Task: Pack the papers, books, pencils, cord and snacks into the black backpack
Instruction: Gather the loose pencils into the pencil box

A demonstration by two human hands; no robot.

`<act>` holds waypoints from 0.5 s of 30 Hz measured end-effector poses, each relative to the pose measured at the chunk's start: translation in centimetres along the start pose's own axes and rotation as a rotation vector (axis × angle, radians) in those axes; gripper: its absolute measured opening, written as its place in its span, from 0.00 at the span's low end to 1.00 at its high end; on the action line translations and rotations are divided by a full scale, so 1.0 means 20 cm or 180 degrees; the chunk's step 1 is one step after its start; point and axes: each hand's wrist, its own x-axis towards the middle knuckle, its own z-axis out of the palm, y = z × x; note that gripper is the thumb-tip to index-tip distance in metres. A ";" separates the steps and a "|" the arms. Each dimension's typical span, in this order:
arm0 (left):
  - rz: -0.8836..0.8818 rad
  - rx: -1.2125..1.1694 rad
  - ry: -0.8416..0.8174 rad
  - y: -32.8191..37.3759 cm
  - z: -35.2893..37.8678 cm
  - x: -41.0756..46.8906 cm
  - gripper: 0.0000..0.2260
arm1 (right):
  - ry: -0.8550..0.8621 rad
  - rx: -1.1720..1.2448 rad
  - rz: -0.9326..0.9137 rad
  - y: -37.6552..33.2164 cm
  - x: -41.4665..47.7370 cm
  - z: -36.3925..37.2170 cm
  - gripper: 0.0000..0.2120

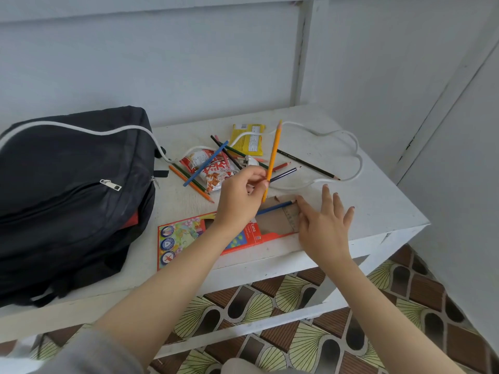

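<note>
Nearest, partly covered by the left wrist: red pencil box (186,236), flat at the front edge of the table (378,209), flap open (one blue pencil (275,207) poking out). Right hand (321,228) spread, fingertips pressing the flap. Left hand (239,197) pinching a yellow pencil (274,152), steeply tilted. Beyond, loose pencils (193,182) crossed over a red snack packet (216,175); yellow packet (249,141) behind. White cord (357,163) looping across, draped over the black backpack (70,190), cut off at left.
</note>
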 end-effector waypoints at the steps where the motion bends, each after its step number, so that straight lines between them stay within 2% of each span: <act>1: 0.0049 0.0075 -0.0091 -0.01 0.01 0.01 0.07 | 0.0023 0.0014 0.0008 0.00 0.00 0.00 0.19; 9: 0.0194 0.0874 -0.0754 -0.08 0.01 0.00 0.08 | 0.0019 -0.0027 0.0032 0.00 0.00 0.01 0.19; 15: 0.0600 0.1219 -0.0733 -0.12 -0.04 -0.06 0.05 | 0.0043 0.0026 0.0058 0.00 -0.01 0.01 0.20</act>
